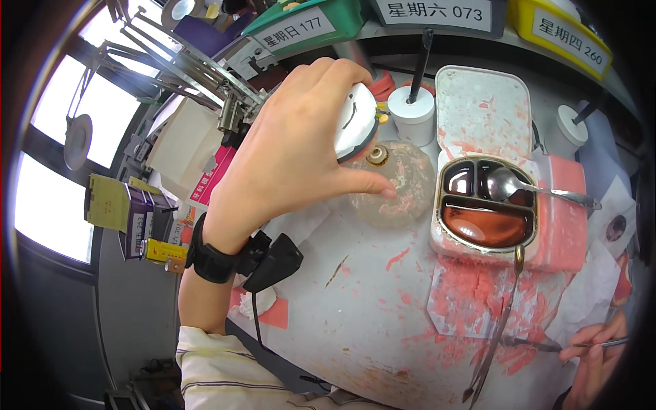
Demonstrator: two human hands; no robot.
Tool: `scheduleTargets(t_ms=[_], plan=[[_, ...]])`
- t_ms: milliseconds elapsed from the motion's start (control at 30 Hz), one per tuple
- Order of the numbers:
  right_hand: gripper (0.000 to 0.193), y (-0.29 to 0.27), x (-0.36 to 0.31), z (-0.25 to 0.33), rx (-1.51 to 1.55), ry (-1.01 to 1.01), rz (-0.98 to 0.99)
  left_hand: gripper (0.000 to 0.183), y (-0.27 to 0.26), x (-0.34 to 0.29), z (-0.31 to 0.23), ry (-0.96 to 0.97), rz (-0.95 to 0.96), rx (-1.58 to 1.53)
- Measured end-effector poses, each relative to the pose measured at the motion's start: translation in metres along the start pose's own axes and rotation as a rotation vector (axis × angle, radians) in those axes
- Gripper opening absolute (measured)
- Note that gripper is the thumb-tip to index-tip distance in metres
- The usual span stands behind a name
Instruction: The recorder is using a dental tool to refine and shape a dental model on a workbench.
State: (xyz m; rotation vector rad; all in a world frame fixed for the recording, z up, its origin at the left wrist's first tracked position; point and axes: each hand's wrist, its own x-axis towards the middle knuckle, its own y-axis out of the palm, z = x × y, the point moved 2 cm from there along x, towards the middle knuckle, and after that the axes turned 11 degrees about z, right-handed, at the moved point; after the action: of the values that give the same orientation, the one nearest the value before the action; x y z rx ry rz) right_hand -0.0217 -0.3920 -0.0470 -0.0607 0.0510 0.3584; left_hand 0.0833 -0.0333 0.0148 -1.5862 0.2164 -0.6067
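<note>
From where I'm standing, the person's left hand [294, 130] is holding a white round piece [355, 119] up over the table [369, 287], its fingers curling over the top and far edge, its thumb sticking out well apart from them. The piece is tilting, and I can't tell how firmly it is being gripped underneath. Just below, a rounded glass vessel [412, 184] with a small brass-coloured collar is standing; I can't make out any flame. If that loose-looking hold slips, the piece could be dropping onto the glass, chipping itself or knocking the vessel over.

At the right edge, the right hand [598, 352] is pinching a slim metal tool [540, 345], fingers nearly closed, its blade pointing left toward a long-handled tool [506, 321] that is leaning on the pot [444, 247]. A careless sweep there could be dislodging that handle and splashing the dark liquid. The spoon [503, 184] is lying across the pot, its handle overhanging, so a sleeve could be flipping it. Near the left wrist, a cord [256, 321] is dangling and could be snagging.
</note>
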Motion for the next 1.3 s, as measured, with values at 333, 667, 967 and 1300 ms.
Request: scheduleTargets(t_ms=[333, 667, 967, 1300], plan=[[0.014, 0.001, 0.003, 0.002, -0.073, -0.199, 0.192, 0.081, -0.003, -0.002, -0.004, 0.016, 0.001, 0.150], [0.027, -0.006, -0.003, 0.003, -0.291, -0.167, 0.062, 0.075, -0.009, 0.000, -0.030, 0.000, -0.025, 0.307], [0.005, -0.053, 0.024, 0.004, -0.273, -0.110, -0.334, 0.108, -0.025, -0.093, -0.062, -0.071, -0.166, -0.629], [0.008, -0.079, 0.070, -0.014, -1.230, -0.443, -0.443, 0.078, 0.015, -0.119, -0.099, -0.103, -0.610, -2.123]])
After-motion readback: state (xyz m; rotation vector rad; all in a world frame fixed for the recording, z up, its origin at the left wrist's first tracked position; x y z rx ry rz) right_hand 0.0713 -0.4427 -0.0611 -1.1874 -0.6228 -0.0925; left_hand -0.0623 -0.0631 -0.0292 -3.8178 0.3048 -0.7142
